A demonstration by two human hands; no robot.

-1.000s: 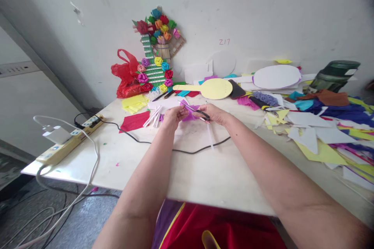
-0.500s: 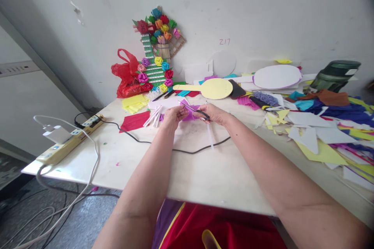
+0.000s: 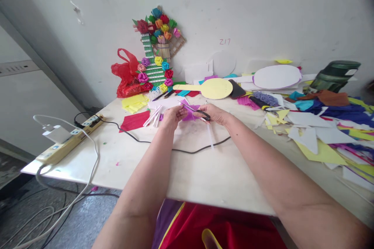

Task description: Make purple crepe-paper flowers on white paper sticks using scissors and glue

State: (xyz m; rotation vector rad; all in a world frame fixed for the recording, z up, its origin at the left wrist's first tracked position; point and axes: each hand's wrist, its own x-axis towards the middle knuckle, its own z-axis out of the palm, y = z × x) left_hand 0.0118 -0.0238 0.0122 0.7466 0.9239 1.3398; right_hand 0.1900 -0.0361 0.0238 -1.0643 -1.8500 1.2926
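Observation:
My right hand (image 3: 214, 113) is closed round the black handles of a pair of scissors (image 3: 189, 106), whose blades point left toward my other hand. My left hand (image 3: 174, 115) pinches the edge of a piece of purple crepe paper (image 3: 191, 115); its fingertips are partly hidden. The blades lie across that paper, close to my left fingers. A translucent glue stick (image 3: 210, 138) lies under my right hand, across a black cable (image 3: 191, 152). Beside my left hand are several thin white rolled sticks (image 3: 153, 116) and a red crepe paper sheet (image 3: 134, 121).
A power strip (image 3: 55, 151) with cables sits at the left edge. Paper flower decorations (image 3: 154, 74) and a red plastic bag (image 3: 127, 76) stand by the wall. A yellow paddle-shaped cutout (image 3: 216, 88) lies behind my hands. Paper scraps (image 3: 318, 136) and a dark green bottle (image 3: 334, 77) are at right.

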